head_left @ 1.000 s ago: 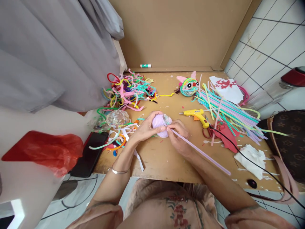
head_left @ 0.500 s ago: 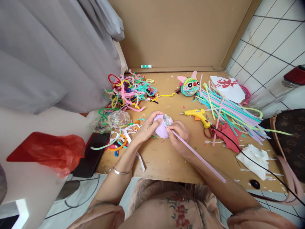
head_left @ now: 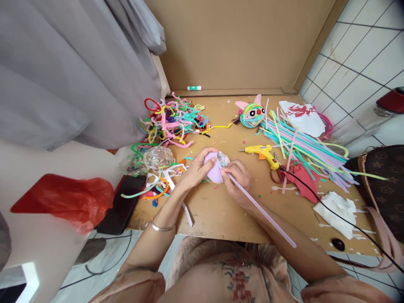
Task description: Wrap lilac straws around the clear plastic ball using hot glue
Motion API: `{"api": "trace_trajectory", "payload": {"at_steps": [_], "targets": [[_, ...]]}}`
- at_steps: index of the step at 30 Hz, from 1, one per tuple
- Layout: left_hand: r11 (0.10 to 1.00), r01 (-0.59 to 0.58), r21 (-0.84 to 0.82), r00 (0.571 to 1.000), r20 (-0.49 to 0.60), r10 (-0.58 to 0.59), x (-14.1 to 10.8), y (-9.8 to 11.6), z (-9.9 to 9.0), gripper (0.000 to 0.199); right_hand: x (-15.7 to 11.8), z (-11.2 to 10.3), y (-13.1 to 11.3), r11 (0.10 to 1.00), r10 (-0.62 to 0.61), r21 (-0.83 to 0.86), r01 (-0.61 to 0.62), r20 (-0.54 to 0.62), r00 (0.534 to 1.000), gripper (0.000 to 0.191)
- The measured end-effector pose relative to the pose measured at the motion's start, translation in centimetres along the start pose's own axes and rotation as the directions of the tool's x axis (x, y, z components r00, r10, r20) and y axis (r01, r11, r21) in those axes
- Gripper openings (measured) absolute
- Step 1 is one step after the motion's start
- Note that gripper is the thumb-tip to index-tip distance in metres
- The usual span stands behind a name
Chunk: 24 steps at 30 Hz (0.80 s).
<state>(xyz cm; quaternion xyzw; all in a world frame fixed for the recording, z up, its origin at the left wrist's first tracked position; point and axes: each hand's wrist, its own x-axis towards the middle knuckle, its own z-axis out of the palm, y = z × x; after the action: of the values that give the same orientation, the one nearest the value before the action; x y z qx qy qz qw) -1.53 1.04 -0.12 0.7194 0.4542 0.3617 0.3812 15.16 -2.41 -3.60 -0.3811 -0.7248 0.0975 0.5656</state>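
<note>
A clear ball wrapped partly in lilac pipe cleaner (head_left: 213,171) is between my hands over the middle of the table. My left hand (head_left: 199,167) grips its left side, thumb on the lilac coils. The fingers of my right hand (head_left: 236,179) pinch a lilac pipe cleaner (head_left: 263,212) at the ball's right edge; its free length runs down over my right forearm. Bare clear surface of the ball shows at its upper right. A yellow glue gun (head_left: 260,152) lies to the right of my hands.
Tangled pipe cleaners (head_left: 173,120) and a clear ball (head_left: 158,157) lie at left. Behind is a decorated ball with pink ears (head_left: 251,115). At right are straight pipe cleaners (head_left: 312,147), red scraps (head_left: 303,181), white tissue (head_left: 337,212), a black cable and a brown bag (head_left: 381,181).
The free end of the lilac pipe cleaner has dipped slightly down and left. Both hands keep their hold on the ball and strand, almost unmoved.
</note>
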Motion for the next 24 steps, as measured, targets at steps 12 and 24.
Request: {"api": "trace_trajectory", "payload": {"at_steps": [12,24], "targets": [[1.0,0.0,0.014,1.0,0.005,0.0,0.05,0.13,0.02,0.035,0.23,-0.14,-0.02,0.999,-0.044,-0.029,0.044,0.003,0.999,0.01],[0.998,-0.012,0.067,1.0,0.02,0.01,-0.09,0.31,-0.07,0.035,0.47,-0.14,-0.46,0.998,-0.062,-0.023,0.061,-0.027,0.998,0.01]]}}
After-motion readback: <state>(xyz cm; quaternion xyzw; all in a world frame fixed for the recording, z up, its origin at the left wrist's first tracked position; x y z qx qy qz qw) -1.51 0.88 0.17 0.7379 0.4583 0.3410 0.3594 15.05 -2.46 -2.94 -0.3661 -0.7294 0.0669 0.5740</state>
